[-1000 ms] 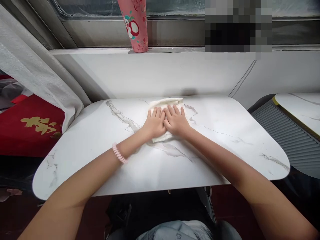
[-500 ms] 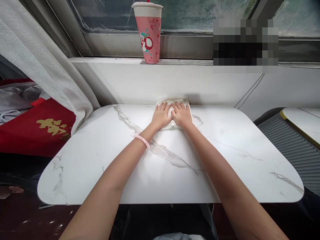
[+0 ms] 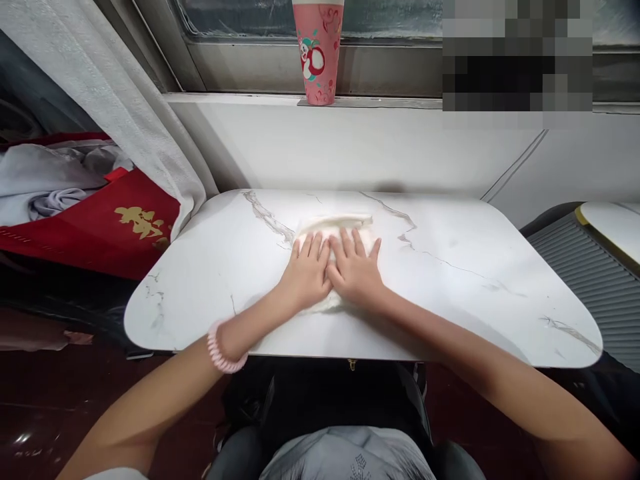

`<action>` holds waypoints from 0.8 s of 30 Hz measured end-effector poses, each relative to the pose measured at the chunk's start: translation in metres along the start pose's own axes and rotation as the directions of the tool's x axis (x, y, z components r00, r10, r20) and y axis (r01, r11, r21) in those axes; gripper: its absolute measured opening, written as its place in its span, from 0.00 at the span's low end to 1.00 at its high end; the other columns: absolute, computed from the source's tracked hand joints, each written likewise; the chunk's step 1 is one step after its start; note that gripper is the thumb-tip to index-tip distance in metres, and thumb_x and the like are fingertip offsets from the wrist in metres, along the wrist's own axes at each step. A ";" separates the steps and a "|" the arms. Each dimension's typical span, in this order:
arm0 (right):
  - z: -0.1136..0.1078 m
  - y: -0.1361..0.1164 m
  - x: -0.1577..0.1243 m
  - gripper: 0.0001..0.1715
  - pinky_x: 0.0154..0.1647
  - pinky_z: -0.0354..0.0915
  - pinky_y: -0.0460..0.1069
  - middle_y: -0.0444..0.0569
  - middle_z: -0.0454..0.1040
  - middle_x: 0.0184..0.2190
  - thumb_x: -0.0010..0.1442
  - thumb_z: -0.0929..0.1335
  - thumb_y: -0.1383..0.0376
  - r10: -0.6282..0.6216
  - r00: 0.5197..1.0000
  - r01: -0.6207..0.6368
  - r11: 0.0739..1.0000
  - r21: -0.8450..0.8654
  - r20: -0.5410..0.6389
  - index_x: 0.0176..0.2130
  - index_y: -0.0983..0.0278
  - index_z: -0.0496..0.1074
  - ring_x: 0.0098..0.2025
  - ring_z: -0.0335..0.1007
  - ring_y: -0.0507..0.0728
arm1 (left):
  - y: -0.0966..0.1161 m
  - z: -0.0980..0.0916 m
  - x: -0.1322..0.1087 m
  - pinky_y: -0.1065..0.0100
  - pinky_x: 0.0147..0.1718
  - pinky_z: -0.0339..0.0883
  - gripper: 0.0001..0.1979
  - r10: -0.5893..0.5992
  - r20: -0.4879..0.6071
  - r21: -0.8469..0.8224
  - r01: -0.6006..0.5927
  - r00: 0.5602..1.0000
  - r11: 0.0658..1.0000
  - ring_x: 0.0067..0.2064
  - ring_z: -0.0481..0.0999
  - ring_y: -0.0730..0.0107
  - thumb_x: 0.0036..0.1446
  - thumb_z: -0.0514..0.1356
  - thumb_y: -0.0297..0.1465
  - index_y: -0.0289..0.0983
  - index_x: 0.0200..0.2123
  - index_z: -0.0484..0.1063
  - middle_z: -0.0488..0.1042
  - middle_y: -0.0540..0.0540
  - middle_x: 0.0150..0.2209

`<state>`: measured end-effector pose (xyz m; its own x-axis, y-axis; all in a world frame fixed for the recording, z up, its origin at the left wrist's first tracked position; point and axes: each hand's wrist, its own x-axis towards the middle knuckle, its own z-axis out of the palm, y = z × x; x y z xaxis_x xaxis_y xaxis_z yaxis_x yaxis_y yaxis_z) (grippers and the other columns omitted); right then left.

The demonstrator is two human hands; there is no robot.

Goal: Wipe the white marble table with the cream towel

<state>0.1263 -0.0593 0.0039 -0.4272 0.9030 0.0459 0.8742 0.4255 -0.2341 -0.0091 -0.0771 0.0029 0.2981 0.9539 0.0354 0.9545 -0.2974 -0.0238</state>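
Note:
A cream-white cloth [image 3: 333, 223] lies flat on the white marble-patterned table [image 3: 440, 287], around its middle. My left hand [image 3: 306, 272] presses down on the cloth, palm down with fingers stretched out. Beside it, my right hand [image 3: 356, 272] also rests flat on the cloth, its fingers spread and its thumb against the left hand. Both palms hide part of the cloth. A pink coiled band [image 3: 220, 349] circles my left wrist.
On the window ledge stands a pink paper cup [image 3: 319, 57]. A white curtain [image 3: 125, 100] hangs at the left, by a red bag [image 3: 100, 223] holding grey fabric. At the right are a ribbed grey panel [image 3: 580, 267] and another white tabletop [image 3: 615, 223].
Both hands have come back toward me with the cloth, from the wall side to the table's middle. My view has tilted down a little.

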 end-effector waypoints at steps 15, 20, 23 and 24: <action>0.018 -0.059 -0.037 0.38 0.60 0.38 0.81 0.69 0.47 0.69 0.67 0.55 0.58 -0.306 0.951 0.305 0.952 -0.022 -0.050 0.68 0.76 0.52 0.70 0.35 0.80 | -0.024 -0.014 -0.085 0.46 0.64 0.49 0.34 0.025 0.133 0.172 -0.048 0.991 0.984 0.69 0.49 0.41 0.62 0.47 0.38 0.23 0.66 0.55 0.51 0.29 0.68; 0.025 -0.056 0.040 0.36 0.62 0.36 0.79 0.67 0.48 0.69 0.66 0.54 0.60 -0.203 0.976 0.202 0.979 -0.018 -0.078 0.67 0.76 0.54 0.70 0.38 0.77 | -0.071 -0.023 -0.010 0.46 0.66 0.41 0.35 -0.086 0.334 0.058 0.070 0.939 0.996 0.71 0.35 0.49 0.64 0.43 0.37 0.25 0.70 0.41 0.37 0.33 0.71; 0.028 -0.052 0.085 0.34 0.64 0.36 0.76 0.64 0.50 0.69 0.66 0.53 0.63 -0.103 0.985 0.099 0.995 -0.032 -0.141 0.67 0.75 0.55 0.70 0.39 0.74 | -0.101 -0.019 0.037 0.42 0.65 0.37 0.37 -0.089 0.389 -0.041 0.114 0.917 0.993 0.71 0.27 0.54 0.64 0.41 0.41 0.30 0.70 0.31 0.27 0.38 0.71; 0.029 -0.050 0.098 0.34 0.64 0.35 0.75 0.63 0.51 0.69 0.66 0.52 0.63 -0.077 0.983 0.071 0.997 -0.039 -0.165 0.67 0.74 0.55 0.70 0.40 0.73 | -0.109 -0.016 0.051 0.40 0.65 0.34 0.38 -0.083 0.379 -0.062 0.115 0.921 0.991 0.71 0.26 0.55 0.64 0.42 0.42 0.32 0.70 0.30 0.26 0.40 0.72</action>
<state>0.0342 0.0065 -0.0077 -0.4492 0.8651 0.2230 0.8497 0.4908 -0.1925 -0.0977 0.0032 0.0229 0.1903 0.9193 -0.3445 0.9814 -0.1874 0.0422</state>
